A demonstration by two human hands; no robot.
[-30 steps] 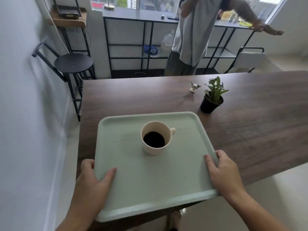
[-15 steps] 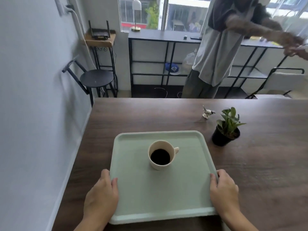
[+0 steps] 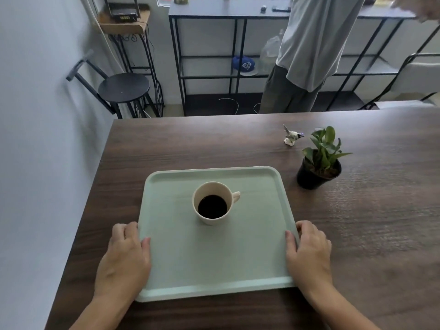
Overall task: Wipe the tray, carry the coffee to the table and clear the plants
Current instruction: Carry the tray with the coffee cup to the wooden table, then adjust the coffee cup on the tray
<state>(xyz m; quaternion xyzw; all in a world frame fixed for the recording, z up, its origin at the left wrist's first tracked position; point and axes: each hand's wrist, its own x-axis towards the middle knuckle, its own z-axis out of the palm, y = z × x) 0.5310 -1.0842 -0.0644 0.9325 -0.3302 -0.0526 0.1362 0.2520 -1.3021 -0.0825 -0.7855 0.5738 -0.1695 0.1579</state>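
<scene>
A pale green tray (image 3: 257, 258) lies flat on the dark wooden table (image 3: 369, 222). A cream cup of black coffee (image 3: 212, 203) stands upright near the tray's middle, handle to the right. My left hand (image 3: 125, 256) grips the tray's left edge, thumb on top of the rim. My right hand (image 3: 308, 253) grips the right edge the same way. A small green plant in a black pot (image 3: 319, 160) stands on the table just beyond the tray's far right corner.
A small bird figurine (image 3: 291, 136) sits behind the plant. Another person (image 3: 309, 51) stands past the table's far edge by a black shelf unit (image 3: 209, 55). A black stool (image 3: 123, 88) stands by the white wall on the left.
The tray came forward from overhanging the table's near edge and now rests fully on the table. Both hands stayed on its sides. The person behind shifted.
</scene>
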